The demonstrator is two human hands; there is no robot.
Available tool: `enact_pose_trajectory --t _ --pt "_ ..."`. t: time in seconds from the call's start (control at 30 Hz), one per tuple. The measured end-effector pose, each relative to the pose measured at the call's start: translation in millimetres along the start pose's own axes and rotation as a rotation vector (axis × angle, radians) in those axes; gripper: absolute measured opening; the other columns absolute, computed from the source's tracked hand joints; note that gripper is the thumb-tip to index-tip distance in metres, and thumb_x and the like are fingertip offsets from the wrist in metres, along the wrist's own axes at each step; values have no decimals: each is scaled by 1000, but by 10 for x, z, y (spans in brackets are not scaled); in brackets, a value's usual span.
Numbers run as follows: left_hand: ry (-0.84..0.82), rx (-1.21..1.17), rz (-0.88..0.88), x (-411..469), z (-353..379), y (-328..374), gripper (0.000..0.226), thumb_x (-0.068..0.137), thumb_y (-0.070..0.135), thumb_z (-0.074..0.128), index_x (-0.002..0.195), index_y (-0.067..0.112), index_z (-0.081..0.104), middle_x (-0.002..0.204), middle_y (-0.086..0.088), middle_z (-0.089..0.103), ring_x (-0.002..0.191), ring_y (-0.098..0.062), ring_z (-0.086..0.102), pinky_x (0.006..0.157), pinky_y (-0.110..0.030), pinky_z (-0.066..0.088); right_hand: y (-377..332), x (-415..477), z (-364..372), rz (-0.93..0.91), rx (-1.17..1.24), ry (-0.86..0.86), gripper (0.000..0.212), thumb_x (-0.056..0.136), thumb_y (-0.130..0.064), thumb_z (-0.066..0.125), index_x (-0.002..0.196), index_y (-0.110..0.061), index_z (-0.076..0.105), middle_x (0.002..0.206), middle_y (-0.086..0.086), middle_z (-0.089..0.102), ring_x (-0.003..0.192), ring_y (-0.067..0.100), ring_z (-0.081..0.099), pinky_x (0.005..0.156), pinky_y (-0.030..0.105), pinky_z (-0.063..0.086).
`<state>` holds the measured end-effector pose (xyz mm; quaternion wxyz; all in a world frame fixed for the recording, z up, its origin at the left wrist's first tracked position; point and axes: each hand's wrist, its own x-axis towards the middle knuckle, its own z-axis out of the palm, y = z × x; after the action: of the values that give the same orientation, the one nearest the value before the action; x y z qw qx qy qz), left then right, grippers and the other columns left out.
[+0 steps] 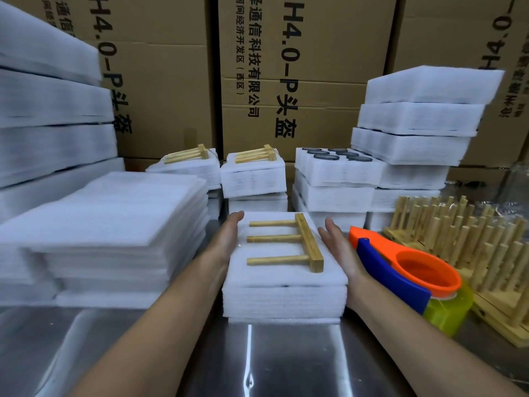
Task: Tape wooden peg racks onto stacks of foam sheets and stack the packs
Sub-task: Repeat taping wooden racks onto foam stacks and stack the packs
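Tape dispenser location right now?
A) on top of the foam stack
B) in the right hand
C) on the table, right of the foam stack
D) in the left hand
C: the orange-and-blue tape dispenser sits on the steel table to the right of the foam stack, while the left hand and right hand lie flat against the stack's sides.

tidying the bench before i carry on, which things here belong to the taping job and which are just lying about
Part of the job:
foam stack between left hand and right hand; peg rack lying on it; tape dispenser; loose foam sheets; spare peg racks; finished packs behind.

Just lying about:
cardboard boxes; probably the foam trays holding dark rings.
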<state>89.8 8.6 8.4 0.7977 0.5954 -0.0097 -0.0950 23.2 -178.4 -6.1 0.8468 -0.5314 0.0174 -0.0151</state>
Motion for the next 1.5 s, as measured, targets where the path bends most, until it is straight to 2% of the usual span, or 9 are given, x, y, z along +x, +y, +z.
enact_pose_trajectory --t 0.23,0.37,0.43,0.67,1.03,1.23,1.33,1.4,1.5 --pt "-60 28 25 17 8 -5 24 95 30 47 86 12 61 54 3 68 44 -9 64 35 -13 42 -20 -33 -16 -2 24 -29 37 99 -45 35 93 -20 62 75 -4 75 67 11 72 49 21 54" --pt "-112 -17 -4 18 12 37 27 91 30 50 98 9 64 78 -8 71 65 -23 67 60 -25 53 -21 -58 38 15 42 -1 43 93 -42 48 121 -13 63 114 13 69 105 30 66 94 41 50" --pt "-123 -17 -6 24 2 57 22 88 26 53 95 9 66 74 -8 70 59 -22 66 54 -22 52 -34 -64 51 17 67 9 51 91 -38 54 137 -15 51 127 15 61 115 35 59 105 48 41" --pt "-163 8 21 56 -22 56 19 89 17 52 77 12 65 60 1 68 49 -11 64 46 -14 48 -60 -91 79 -104 -13 -77 42 93 -22 49 135 -27 50 119 3 68 108 26 65 88 42 51" --pt "-233 -118 -5 46 -67 58 29 99 23 42 88 8 64 68 -1 73 58 -10 70 43 -16 49 -135 -215 213 -87 -64 -22 63 89 -39 55 147 -28 34 146 0 45 126 23 51 110 47 35" --pt "-239 -285 -110 -109 -40 72 34 96 29 44 108 3 62 81 -15 73 67 -27 71 53 -29 56 -258 -578 311 -382 -434 193 29 85 -49 58 114 -51 60 122 -27 59 115 -3 52 93 24 43" --pt "-283 -367 -131 -143 -2 85 45 96 34 42 129 5 54 109 -18 66 90 -33 65 77 -41 52 -161 -854 335 -280 -561 124 63 59 -65 75 116 -67 48 111 -38 58 100 -7 59 76 30 54" --pt "-307 -387 -162 -170 19 87 47 95 37 45 128 6 56 117 -20 64 99 -36 63 86 -44 49 -97 -887 352 -280 -507 117 67 64 -48 78 122 -62 47 107 -26 64 83 3 67 56 36 57" --pt "-332 -444 -116 -167 72 80 47 92 46 46 117 12 66 114 -17 67 105 -35 63 91 -46 50 -200 -804 360 -357 -365 243 47 84 -14 62 126 -35 57 100 -6 64 62 3 64 47 35 55"
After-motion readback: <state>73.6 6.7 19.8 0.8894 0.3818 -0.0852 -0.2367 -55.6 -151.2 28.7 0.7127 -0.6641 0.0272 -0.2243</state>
